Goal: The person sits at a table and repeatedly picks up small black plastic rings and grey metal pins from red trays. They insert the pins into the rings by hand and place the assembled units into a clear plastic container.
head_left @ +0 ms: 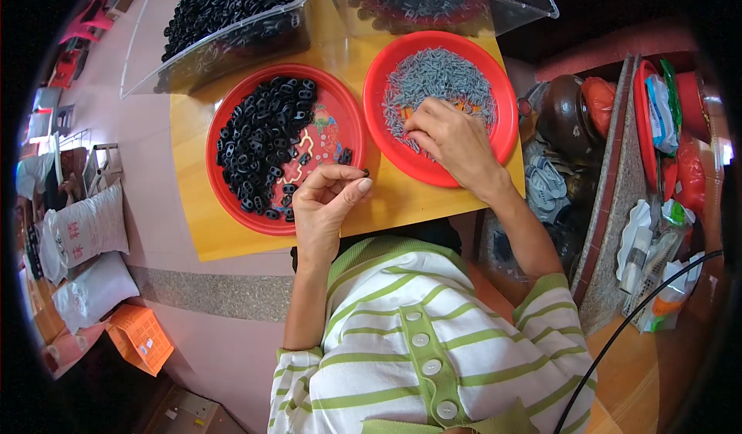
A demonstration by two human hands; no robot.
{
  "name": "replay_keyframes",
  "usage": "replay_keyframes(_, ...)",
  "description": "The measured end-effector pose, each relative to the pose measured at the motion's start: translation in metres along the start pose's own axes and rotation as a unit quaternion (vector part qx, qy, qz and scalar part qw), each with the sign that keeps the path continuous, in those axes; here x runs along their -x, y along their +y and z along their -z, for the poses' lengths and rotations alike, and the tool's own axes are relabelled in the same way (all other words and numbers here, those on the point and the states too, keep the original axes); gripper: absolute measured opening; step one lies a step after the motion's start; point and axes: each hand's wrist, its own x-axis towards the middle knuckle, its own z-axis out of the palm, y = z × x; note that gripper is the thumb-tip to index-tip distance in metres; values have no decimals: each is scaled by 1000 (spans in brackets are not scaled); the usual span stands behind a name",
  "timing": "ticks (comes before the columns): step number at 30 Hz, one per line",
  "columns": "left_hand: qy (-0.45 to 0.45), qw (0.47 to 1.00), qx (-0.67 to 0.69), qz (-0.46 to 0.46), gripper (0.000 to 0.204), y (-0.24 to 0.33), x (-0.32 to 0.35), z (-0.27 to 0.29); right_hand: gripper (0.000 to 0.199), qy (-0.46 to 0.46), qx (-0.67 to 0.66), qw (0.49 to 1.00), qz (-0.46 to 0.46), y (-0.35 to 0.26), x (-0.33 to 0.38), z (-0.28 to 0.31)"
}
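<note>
My left hand (328, 198) hovers over the near edge of the wooden table (193, 225), pinching one small black ring-shaped part (365, 173) between thumb and forefinger. Just left of it a red plate (340, 117) holds a heap of several black parts (263, 136). My right hand (452, 136) rests in a second red plate (382, 86), fingers curled down among a pile of small grey metal pieces (437, 78). Whether it has hold of one is hidden by the fingers.
Two clear plastic bins with black parts (232, 9) (433, 1) stand at the table's far side. White sacks (89, 229) and an orange crate (139, 337) lie on the floor at left. A cluttered shelf with bags and bottles (657, 202) is at right.
</note>
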Motion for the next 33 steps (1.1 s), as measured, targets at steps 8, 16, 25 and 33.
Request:
replay_keyframes(8, -20, 1000, -4, 3, 14, 5, -1, 0, 10, -28, 30, 999, 14, 0, -5, 0)
replay_keyframes(16, -1, 1000, 16, -8, 20, 7, -2, -4, 12, -24, 32, 999, -32, 0, -1, 1)
replay_keyframes(25, -21, 1000, 0, -11, 13, 4, -2, 4, 9, -31, 20, 999, 8, -2, -5, -1)
replay_keyframes(33, -13, 999, 0, -31, 13, 5, -2, 6, 11, -38, 52, 998, 5, -4, -7, 2)
